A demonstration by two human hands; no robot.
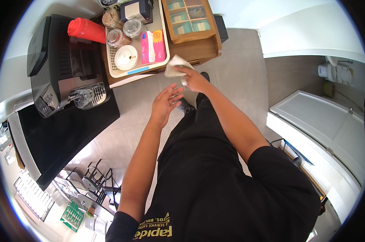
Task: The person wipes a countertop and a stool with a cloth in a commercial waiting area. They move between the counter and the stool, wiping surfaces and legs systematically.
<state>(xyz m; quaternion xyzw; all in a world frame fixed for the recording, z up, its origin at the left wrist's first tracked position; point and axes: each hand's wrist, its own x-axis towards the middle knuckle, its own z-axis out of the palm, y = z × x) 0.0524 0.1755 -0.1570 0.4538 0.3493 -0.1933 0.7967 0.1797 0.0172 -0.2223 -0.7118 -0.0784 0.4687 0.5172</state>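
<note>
- Right hand [195,82]: fingers closed on a crumpled off-white cloth [175,67] near the brown wooden counter [186,50].
- Left hand [163,103]: fingers loosely spread, free.
- Pale grey tiled floor [245,80] below.
- Far: cream plastic tray [166,42], pink tissue pack [158,52].
- Left: black coffee machine [63,60].

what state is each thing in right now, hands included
Left hand: open, empty
Right hand: closed on the white cloth
White cloth: crumpled
Pink tissue pack: open, tissue sticking out
Nearer glass jar: lid on
Round white container: lid on
Wooden box: cannot tell whether shut
White door: open
</note>
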